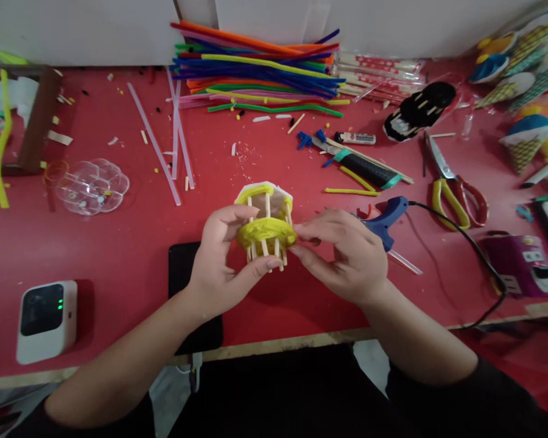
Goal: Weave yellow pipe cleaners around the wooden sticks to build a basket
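Observation:
My left hand (223, 255) is closed around a small tiered model (265, 231) made of yellow pipe cleaner and short wooden sticks, with a white plate at its far end. Its thumb presses the near sticks. At the model's right edge, my right hand (342, 252) pinches with thumb and fingertips against the yellow rim; whether it grips the rim or a loose end is hidden. Just beyond the right hand lies a blue glue gun (386, 224) with a black cord. Under my left hand lies a black phone (182, 267).
Coloured pipe cleaners (260, 67) are piled at the back. Wire cutters (365, 164), scissors (452, 182), a black model (420, 109) and a purple box (516, 261) stand or lie right. Left are a clear flower-shaped case (92, 187), lilac strips (155, 146) and a white device (48, 321).

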`<action>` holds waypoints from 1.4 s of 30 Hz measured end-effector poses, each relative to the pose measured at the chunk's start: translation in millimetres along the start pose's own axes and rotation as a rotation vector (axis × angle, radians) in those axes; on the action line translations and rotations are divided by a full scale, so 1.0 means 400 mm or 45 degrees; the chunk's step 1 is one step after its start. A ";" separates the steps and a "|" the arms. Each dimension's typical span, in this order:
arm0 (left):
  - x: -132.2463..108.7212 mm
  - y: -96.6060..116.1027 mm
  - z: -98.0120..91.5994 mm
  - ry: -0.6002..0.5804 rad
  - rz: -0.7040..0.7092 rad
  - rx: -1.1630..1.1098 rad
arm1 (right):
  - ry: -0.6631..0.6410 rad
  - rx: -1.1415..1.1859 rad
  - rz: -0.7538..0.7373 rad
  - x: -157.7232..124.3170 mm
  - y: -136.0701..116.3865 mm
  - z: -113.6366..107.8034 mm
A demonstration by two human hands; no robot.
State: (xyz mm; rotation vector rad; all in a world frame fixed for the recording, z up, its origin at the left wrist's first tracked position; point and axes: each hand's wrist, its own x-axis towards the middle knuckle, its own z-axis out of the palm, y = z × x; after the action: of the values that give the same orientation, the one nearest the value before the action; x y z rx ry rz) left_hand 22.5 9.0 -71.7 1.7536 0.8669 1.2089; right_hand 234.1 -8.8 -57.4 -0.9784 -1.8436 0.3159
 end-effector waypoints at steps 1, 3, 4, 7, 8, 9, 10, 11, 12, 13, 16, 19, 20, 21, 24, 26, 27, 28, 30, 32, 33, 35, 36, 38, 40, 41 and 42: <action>0.000 -0.001 0.000 -0.004 0.026 0.052 | -0.003 -0.068 -0.060 -0.001 0.005 -0.003; 0.001 -0.001 -0.002 -0.007 0.087 0.161 | -0.014 -0.195 -0.142 -0.002 0.010 -0.010; 0.001 0.000 -0.002 -0.012 0.122 0.221 | -0.022 -0.245 -0.171 -0.003 0.010 -0.013; 0.003 0.002 -0.004 -0.011 0.218 0.374 | -0.043 -0.341 -0.239 -0.003 0.008 -0.017; 0.003 0.003 -0.004 -0.006 0.247 0.409 | -0.041 -0.355 -0.254 -0.003 0.007 -0.017; 0.003 0.003 -0.004 0.001 0.267 0.435 | -0.037 -0.361 -0.264 -0.002 0.006 -0.016; 0.002 0.003 -0.003 0.008 0.278 0.453 | -0.032 -0.364 -0.271 -0.001 0.005 -0.014; 0.002 0.003 -0.003 0.012 0.280 0.466 | -0.029 -0.368 -0.275 -0.001 0.003 -0.012; 0.002 0.004 -0.003 0.012 0.275 0.478 | -0.028 -0.372 -0.276 0.000 0.002 -0.010; 0.001 0.005 -0.002 0.008 0.267 0.492 | -0.032 -0.374 -0.271 0.000 -0.001 -0.008; 0.001 0.011 0.000 -0.003 0.266 0.559 | -0.046 -0.295 -0.147 0.000 -0.013 -0.004; 0.002 0.019 0.004 0.008 0.302 0.632 | -0.040 -0.060 0.169 -0.003 -0.029 -0.003; 0.001 0.021 0.006 0.010 0.313 0.650 | -0.039 0.026 0.287 -0.003 -0.033 -0.004; 0.001 0.023 0.007 0.007 0.321 0.666 | -0.042 0.109 0.400 -0.003 -0.037 -0.004; 0.000 0.026 0.009 -0.005 0.328 0.700 | -0.056 0.337 0.686 -0.001 -0.045 -0.003; 0.000 0.027 0.009 -0.016 0.317 0.710 | -0.048 0.457 0.809 0.000 -0.047 0.000; 0.001 0.026 0.008 -0.023 0.310 0.707 | -0.041 0.495 0.845 0.000 -0.047 0.001; 0.002 0.026 0.007 -0.031 0.303 0.697 | -0.035 0.513 0.864 0.000 -0.047 0.003; 0.003 0.022 0.004 -0.040 0.289 0.642 | -0.035 0.493 0.852 -0.002 -0.045 0.005; 0.003 0.018 0.001 -0.041 0.251 0.537 | -0.055 0.436 0.772 -0.004 -0.042 0.004; 0.002 0.016 0.000 -0.042 0.214 0.467 | -0.070 0.413 0.712 -0.005 -0.040 0.002; 0.001 0.014 0.000 -0.058 0.116 0.266 | -0.088 0.398 0.588 -0.006 -0.036 -0.003; 0.001 0.015 0.000 -0.081 0.057 0.142 | -0.088 0.407 0.538 -0.007 -0.034 -0.005; 0.002 0.018 0.001 -0.142 -0.063 -0.104 | -0.064 0.458 0.488 -0.008 -0.031 -0.009; 0.006 0.024 0.001 -0.192 -0.172 -0.272 | -0.036 0.537 0.492 -0.008 -0.029 -0.012; 0.008 0.026 0.000 -0.205 -0.220 -0.322 | -0.034 0.580 0.502 -0.008 -0.029 -0.012; 0.011 0.028 -0.002 -0.214 -0.255 -0.362 | -0.039 0.621 0.511 -0.007 -0.029 -0.013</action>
State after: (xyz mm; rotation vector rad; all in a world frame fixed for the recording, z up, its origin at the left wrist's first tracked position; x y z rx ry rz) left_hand 24.2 8.0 -59.9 1.4774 0.7145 0.9852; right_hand 233.2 -19.4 -49.8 -0.9873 -1.4787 0.9777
